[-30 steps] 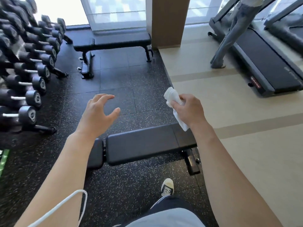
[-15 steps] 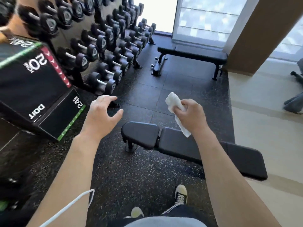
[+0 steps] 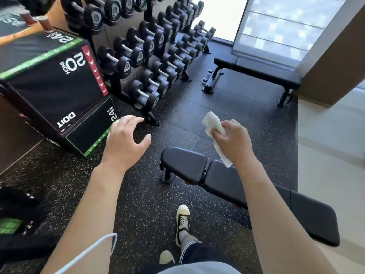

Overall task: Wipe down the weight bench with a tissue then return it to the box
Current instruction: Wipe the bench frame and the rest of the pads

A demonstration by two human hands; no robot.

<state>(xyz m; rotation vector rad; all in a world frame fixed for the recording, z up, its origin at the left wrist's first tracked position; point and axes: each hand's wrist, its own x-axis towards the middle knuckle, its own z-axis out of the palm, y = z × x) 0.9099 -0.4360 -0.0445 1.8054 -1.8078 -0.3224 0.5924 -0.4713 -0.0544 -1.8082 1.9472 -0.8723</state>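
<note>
Far left: black plyo box (image 3: 49, 82) with 20/24 inch markings, then the dumbbell rack (image 3: 150, 56) running back toward the window. Left hand (image 3: 123, 143) is in the air over the rubber floor (image 3: 138, 204), fingers spread and curled, grip open, holding nothing. Right hand (image 3: 234, 144) has its grip closed around a white tissue (image 3: 212, 123): one bunched end sticks up above the fist, a tail hangs below it. Tissue is raised above the near weight bench (image 3: 221, 177), not touching the pad; bench runs from centre frame down to the right. Second flat bench (image 3: 256, 70) sits by the window, well apart. Progress: can't tell whether the pad has been wiped, no streaks or wet marks visible. Tissue box isn't in frame, so the return step is clearly outstanding. My read: either pre-wipe or carrying the tissue back, can't say which.
</note>
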